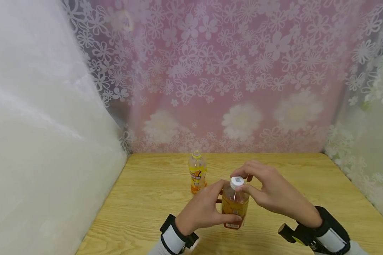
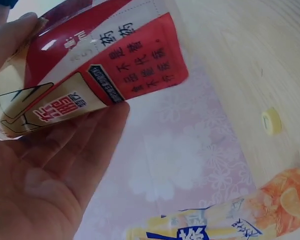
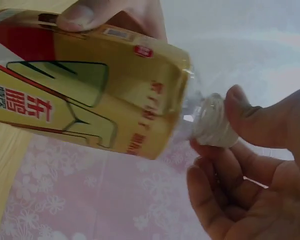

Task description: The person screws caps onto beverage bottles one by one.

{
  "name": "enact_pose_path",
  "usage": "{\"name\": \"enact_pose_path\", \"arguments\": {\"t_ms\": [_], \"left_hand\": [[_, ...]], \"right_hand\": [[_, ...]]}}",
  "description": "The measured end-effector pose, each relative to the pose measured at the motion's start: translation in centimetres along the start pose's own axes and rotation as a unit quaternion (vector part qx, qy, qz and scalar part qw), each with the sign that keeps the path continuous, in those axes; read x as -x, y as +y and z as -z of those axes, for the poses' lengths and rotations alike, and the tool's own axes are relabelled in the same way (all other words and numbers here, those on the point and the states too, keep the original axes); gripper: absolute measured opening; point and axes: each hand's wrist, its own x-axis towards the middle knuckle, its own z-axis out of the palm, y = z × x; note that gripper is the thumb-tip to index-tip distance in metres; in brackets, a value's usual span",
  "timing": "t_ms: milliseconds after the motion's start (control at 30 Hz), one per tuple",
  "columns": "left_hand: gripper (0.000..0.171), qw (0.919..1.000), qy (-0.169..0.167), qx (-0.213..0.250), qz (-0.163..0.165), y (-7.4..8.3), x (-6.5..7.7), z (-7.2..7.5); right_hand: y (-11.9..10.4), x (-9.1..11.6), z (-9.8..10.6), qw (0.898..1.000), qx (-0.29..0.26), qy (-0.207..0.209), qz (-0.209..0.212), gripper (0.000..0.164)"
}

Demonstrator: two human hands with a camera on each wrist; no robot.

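- Square drink bottle (image 3: pixel 105 95): gold and red, white stripe
- Screw cap (image 1: pixel 237 182): white
- Orange-drink bottle (image 1: pixel 197 174): yellow, orange-fruit print
- Loose cap (image 2: pixel 272 121): yellow
- Worktop (image 1: pixel 150 202): yellow-brown woodgrain
- Back curtain (image 1: pixel 229 78): pink, white flowers

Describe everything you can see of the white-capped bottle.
The white-capped bottle is squarish, looks like clear plastic, and has a gold-and-red label with Chinese characters. A square code marks its white cap, which sits on the neck. Held roughly upright, it is right of the uncapped bottle in the head view. The left hand grips it; the right hand pinches the cap.
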Motion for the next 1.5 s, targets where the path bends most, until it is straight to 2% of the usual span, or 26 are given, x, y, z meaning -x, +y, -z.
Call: {"name": "enact_pose_path", "arguments": {"t_ms": [100,200,300,367,467,600,667,767,867,1033,1167,1233,1333,1400,1500], "left_hand": [[0.074,0.9999,0.014,-0.001,0.008,0.0,0.0,-0.1],[0.076,0.9988,0.034,-0.03,0.021,0.1,0.1,-0.2],[0.076,0.9964,0.05,-0.061,0.031,0.4,0.2,-0.4],[0.076,0.9955,0.056,-0.069,0.034,0.4,0.3,-0.5],[0.073,0.9968,0.053,-0.05,0.034,0.3,0.3,-0.4],[0.074,0.999,0.034,-0.015,0.024,0.2,0.2,-0.2],[0.074,0.9995,0.025,-0.01,0.019,0.2,0.1,0.0],[0.072,0.9995,0.022,-0.015,0.016,0.3,0.0,0.1],[0.071,0.9989,0.033,-0.028,0.018,0.4,0.0,0.0],[0.074,0.9948,0.068,-0.07,0.031,0.5,0.1,-0.5],[0.072,0.9944,0.074,-0.067,0.036,0.1,0.1,-0.9],[0.073,0.9959,0.067,-0.052,0.031,-0.1,0.1,-0.9],[0.073,0.9985,0.046,-0.02,0.022,-0.3,-0.1,-0.7],[0.073,0.9994,0.032,-0.002,0.016,-0.4,-0.2,-0.5],[0.072,0.9997,0.019,0.014,0.011,-0.4,-0.5,-0.4]], "right_hand": [[-0.6,-0.1,-0.5,0.998,0.031,0.018,-0.044,0.027],[-1.2,0.0,-1.4,0.993,0.075,0.046,-0.082,0.023],[-1.3,0.0,-2.2,0.986,0.113,0.077,-0.092,0.027],[-1.1,0.0,-2.3,0.986,0.118,0.079,-0.089,0.03],[-0.5,-0.1,-1.8,0.994,0.061,0.05,-0.076,0.027],[0.5,-0.1,-0.7,0.999,-0.035,-0.006,-0.026,0.044],[0.7,-0.2,-0.4,0.999,-0.047,-0.018,0.003,0.046],[0.8,-0.3,-0.3,0.999,-0.028,-0.009,0.021,0.042],[0.7,-0.3,-0.6,1.0,-0.001,0.015,0.0,0.036],[-0.2,-0.3,-1.8,0.993,0.066,0.067,-0.076,0.022],[-0.8,-0.3,-2.4,0.989,0.087,0.074,-0.097,0.023],[-0.7,-0.3,-2.2,0.991,0.072,0.057,-0.095,0.022],[0.1,-0.3,-1.2,0.997,0.018,0.018,-0.077,0.027],[0.8,-0.4,-0.6,0.998,-0.022,-0.008,-0.051,0.033],[1.6,-0.5,0.0,0.998,-0.052,-0.028,0.007,0.038]]}}
